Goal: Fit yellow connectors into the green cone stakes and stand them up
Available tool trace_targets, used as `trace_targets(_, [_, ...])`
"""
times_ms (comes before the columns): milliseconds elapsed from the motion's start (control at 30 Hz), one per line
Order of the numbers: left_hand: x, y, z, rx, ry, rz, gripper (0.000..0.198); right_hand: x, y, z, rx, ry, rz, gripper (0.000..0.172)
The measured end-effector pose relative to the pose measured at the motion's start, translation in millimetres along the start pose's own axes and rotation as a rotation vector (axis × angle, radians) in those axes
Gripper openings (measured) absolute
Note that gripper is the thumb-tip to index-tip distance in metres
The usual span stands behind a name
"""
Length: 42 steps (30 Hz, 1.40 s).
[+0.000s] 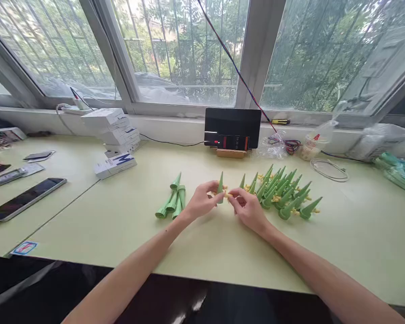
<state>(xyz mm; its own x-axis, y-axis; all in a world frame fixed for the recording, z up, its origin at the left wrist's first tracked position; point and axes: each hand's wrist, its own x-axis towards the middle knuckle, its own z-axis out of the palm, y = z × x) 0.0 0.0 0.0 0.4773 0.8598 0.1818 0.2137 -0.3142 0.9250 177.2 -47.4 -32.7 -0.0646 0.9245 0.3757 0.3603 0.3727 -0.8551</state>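
Between the fingers of my left hand (202,200) a green cone (220,185) stands point up. My right hand (249,208) pinches a small yellow piece (227,195) against the cone's right side; its exact form is too small to make out. Left of my left hand lies a small pile of plain green cones (172,200), some with their round open ends toward me. To the right of my right hand, many green cones with yellow pieces (283,191) stand close together in rows.
A black tablet (232,118) with a lit phone (234,142) before it leans at the window sill. White boxes (116,130) are stacked at back left, and a large phone (25,198) lies far left. A coiled white cable (329,170) and plastic bags (369,141) are at right.
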Motion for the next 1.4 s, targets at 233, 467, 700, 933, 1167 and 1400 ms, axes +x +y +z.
trace_targets(233, [-3.3,0.7,-0.5,-0.038,-0.046,0.008,0.023,1.4,-1.9,-0.4,0.004,-0.012,-0.002,0.021])
trace_targets(467, [-3.1,-0.8,-1.3,-0.053,-0.065,0.007,0.023,1.0,-4.9,-1.2,-0.010,-0.017,-0.004,0.020])
trace_targets(700, [-2.7,1.9,-2.0,-0.056,-0.062,0.005,0.024,0.7,-3.0,-0.8,0.001,-0.002,0.003,0.021])
trace_targets(933, [-3.1,2.8,-2.2,-0.058,-0.055,-0.016,0.023,-0.1,-1.6,-1.2,0.035,0.003,0.010,0.020])
trace_targets(1167, [-2.8,3.5,-2.1,-0.056,-0.059,-0.014,0.020,0.7,0.0,-0.8,0.041,0.011,0.008,0.018])
trace_targets(1400, [-3.6,4.8,-3.0,-0.047,-0.056,0.006,0.017,0.2,-1.2,-0.8,0.057,0.001,0.012,0.019])
